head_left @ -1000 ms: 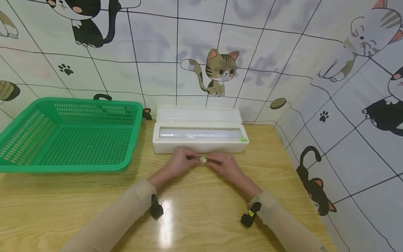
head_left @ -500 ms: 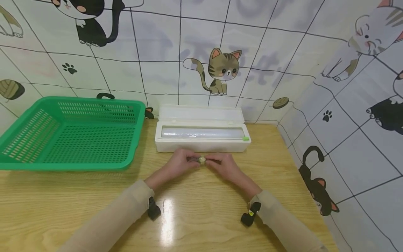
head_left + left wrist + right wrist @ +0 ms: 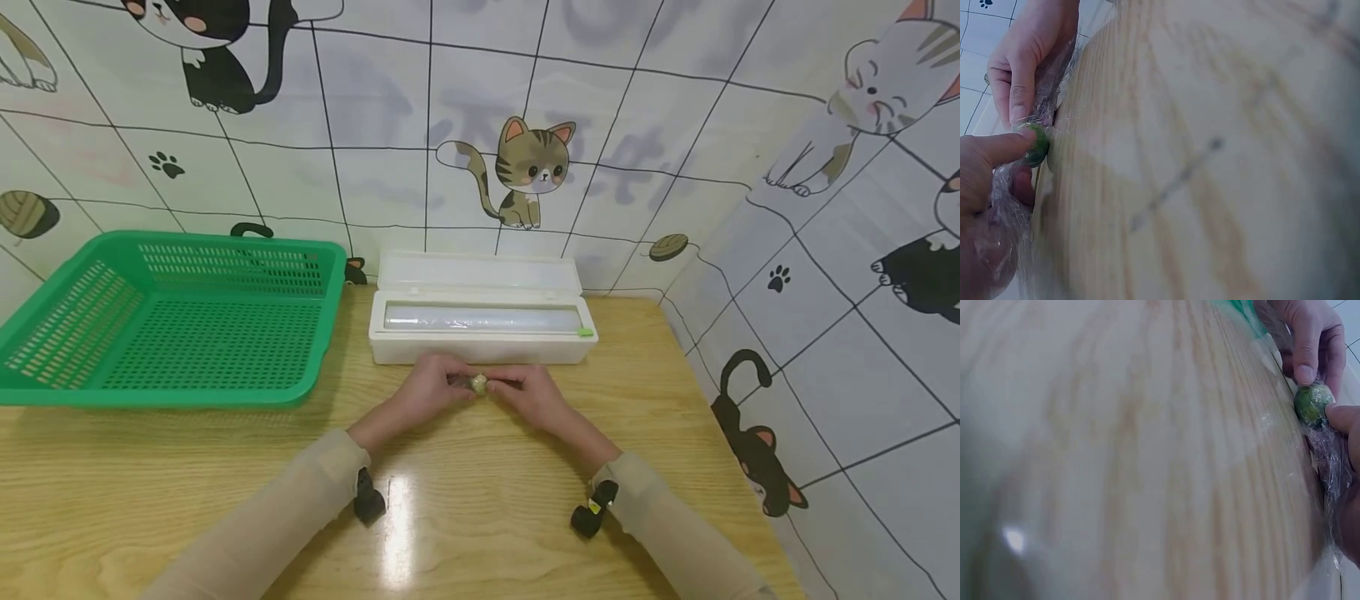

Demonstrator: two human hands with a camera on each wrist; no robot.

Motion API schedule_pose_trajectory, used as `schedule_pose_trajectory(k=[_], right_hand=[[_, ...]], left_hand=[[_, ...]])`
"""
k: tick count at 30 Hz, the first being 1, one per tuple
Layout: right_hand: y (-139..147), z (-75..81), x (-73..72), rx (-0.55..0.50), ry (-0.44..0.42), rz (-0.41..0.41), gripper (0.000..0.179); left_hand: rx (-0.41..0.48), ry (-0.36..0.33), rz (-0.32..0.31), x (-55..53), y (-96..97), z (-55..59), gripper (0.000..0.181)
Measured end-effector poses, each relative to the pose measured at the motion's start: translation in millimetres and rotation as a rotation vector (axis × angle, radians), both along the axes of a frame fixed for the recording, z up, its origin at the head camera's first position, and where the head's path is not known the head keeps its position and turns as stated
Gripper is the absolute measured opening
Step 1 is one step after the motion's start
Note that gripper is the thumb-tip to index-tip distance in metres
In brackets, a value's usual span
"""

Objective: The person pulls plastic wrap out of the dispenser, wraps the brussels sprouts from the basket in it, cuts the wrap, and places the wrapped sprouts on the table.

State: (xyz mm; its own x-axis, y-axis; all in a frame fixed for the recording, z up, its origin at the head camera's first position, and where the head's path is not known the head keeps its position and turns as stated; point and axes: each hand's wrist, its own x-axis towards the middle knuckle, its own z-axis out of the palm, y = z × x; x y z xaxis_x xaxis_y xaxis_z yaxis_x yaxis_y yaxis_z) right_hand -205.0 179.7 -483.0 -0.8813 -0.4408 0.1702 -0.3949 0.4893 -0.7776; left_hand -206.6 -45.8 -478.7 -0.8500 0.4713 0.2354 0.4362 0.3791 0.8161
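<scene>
Between the two hands is a small, round, green thing (image 3: 1312, 404), like a little lime, wrapped in clear cling film (image 3: 1331, 464). My left hand (image 3: 431, 392) grips it and the bunched film from the left, its thumb right at the wrapping. From the right, my right hand (image 3: 535, 396) pinches the other side with thumb and fingers. Loose crumpled film trails past both hands in the wrist views. Just behind them, in the head view, stands a white cling film dispenser (image 3: 480, 348), lid raised, with a roll (image 3: 480, 317) inside and a green slide cutter (image 3: 585, 332) at its right end.
A green plastic basket (image 3: 225, 396) stands at the left of the wooden table (image 3: 480, 517). Cat-patterned wall covering (image 3: 375, 183) rises behind the dispenser and along the right side. Black wrist cameras sit at both cuffs.
The head view has shifted slightly. Both hands stay in front of the dispenser, working the wrapped green thing with small finger movements; it turns a little and sits slightly further left.
</scene>
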Motion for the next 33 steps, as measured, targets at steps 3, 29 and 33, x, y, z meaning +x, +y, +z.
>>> schedule_pose_trajectory(k=[3, 29, 33], right_hand=[[-0.2, 0.6, -1.0, 0.003, -0.008, -0.006, 0.020], [2.9, -8.7, 1.7, -0.141, 0.032, 0.033, 0.025], [2.7, -10.5, 1.9, -0.070, 0.104, 0.031, 0.024]], left_hand=[[-0.004, 0.008, -0.004, -0.9, -1.3, -2.1, 0.027], [0.016, -0.125, -0.016, -3.1, -6.1, -3.0, 0.027], [0.032, -0.066, 0.024, -1.7, -6.8, -3.3, 0.020]])
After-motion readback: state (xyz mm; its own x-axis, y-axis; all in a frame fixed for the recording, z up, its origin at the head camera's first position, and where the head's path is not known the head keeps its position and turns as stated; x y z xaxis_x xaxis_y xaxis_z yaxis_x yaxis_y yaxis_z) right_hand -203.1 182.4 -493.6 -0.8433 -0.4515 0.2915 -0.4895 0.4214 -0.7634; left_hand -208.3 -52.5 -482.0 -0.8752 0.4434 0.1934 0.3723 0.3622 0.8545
